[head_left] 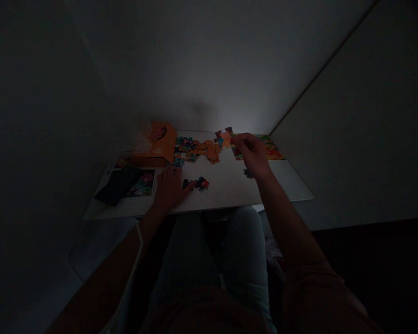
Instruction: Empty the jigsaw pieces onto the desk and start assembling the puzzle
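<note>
My right hand [252, 153] is raised over the right half of the white table and pinches a jigsaw puzzle piece [225, 138] at its right edge. That piece shows orange, blue and dark red patches. Flat on the tabletop, my left hand [170, 189] has its fingers stretched out, the thumb touching a few dark puzzle pieces [199, 183] with red on them. Beyond both hands lies a spread of orange and teal puzzle pieces [198, 150]. Another small dark piece [248, 173] rests under my right wrist, partly hidden.
An orange box [163, 147] stands at the back left. In front of it are a dark flat item [120, 184] and a floral picture sheet [142, 184]. A colourful picture [275, 150] lies at the right. The white table [226, 192] meets a wall behind; the light is dim.
</note>
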Tool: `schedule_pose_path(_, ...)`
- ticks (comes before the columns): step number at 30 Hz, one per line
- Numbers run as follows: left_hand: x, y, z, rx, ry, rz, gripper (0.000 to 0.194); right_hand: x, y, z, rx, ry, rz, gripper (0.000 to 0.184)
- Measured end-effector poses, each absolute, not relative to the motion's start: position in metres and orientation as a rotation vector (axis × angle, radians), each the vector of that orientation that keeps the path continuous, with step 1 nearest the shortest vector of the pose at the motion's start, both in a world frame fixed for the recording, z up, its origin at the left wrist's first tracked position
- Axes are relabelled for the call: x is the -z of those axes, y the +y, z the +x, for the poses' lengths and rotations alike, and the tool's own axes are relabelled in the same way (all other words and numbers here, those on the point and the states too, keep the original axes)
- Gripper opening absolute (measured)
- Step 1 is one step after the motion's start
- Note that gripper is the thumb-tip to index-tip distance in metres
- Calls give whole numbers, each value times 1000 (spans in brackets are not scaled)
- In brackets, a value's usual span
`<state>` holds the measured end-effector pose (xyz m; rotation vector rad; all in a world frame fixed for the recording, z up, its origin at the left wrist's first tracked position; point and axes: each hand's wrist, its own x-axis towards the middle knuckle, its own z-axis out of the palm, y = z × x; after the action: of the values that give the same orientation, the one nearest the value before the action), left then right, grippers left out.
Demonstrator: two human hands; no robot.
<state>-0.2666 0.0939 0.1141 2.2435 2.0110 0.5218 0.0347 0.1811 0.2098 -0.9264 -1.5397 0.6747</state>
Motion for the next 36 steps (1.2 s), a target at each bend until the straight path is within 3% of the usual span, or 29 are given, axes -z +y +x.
schedule_pose_path(6,-113,96,-268,-524,1989,2218,77,-217,164,54,-616,-1532,-980,55)
schedule_pose_path(19,-115,96,-267,-459,2030,2289,82,-135,167,171,-382,-1580,-1784,33)
schedule_pose_path(25,-116,96,-265,-421,2054,2247,84,-118,200,115,-431,-1824,-1756,24)
schedule_pose_path(36,-118,95,-267,-517,1965,2128,86,-113,256,13,-365,-1969,-1798,40)
